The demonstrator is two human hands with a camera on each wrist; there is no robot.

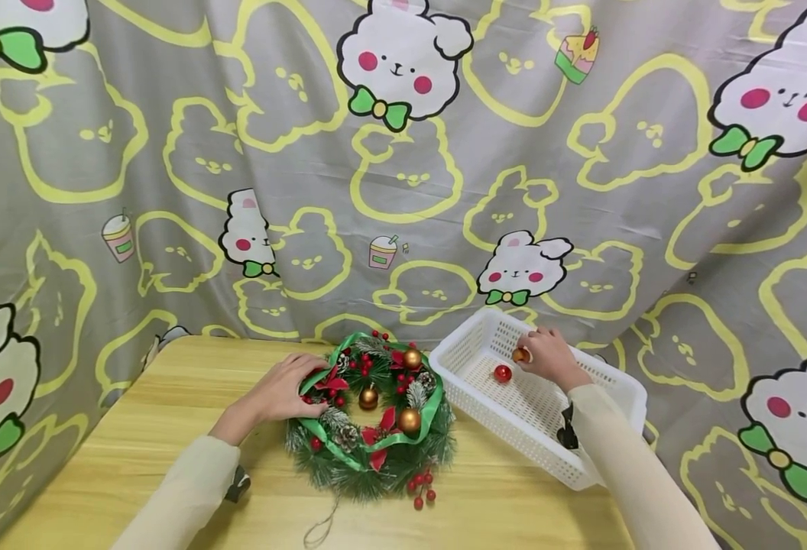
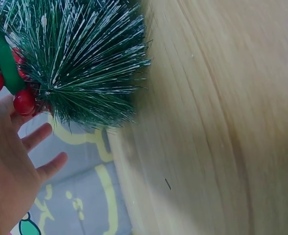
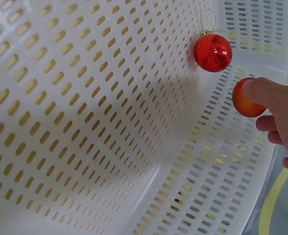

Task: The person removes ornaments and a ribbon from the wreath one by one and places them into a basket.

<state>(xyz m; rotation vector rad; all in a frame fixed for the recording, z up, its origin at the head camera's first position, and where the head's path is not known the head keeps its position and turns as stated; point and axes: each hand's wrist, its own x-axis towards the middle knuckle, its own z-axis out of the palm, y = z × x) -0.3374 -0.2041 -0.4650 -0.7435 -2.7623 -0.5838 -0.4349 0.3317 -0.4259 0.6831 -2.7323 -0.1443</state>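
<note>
A green Christmas wreath point(image 1: 369, 477) with frosted needles, red berries, pine cones, gold balls and a green ribbon point(image 1: 431, 416) lies on the table. My left hand point(image 1: 283, 389) rests on its left side, thumb and fingers spread; in the left wrist view two fingers are straight and the other fingertips are hidden behind berries. My right hand point(image 1: 548, 355) reaches into a white perforated basket point(image 1: 507, 435) and pinches an orange Christmas ball point(image 3: 248, 102) between thumb and fingers. Beside that ball lies a shiny red Christmas ball point(image 3: 213, 52) with a thin gold hanging loop.
A loose sprig of red berries point(image 1: 422, 489) lies at the wreath's front right. A thin twine loop point(image 1: 322, 527) trails onto the wooden table point(image 1: 513, 516). Something black point(image 1: 567, 431) shows in the basket by the right sleeve. A patterned grey curtain point(image 1: 431, 191) hangs behind.
</note>
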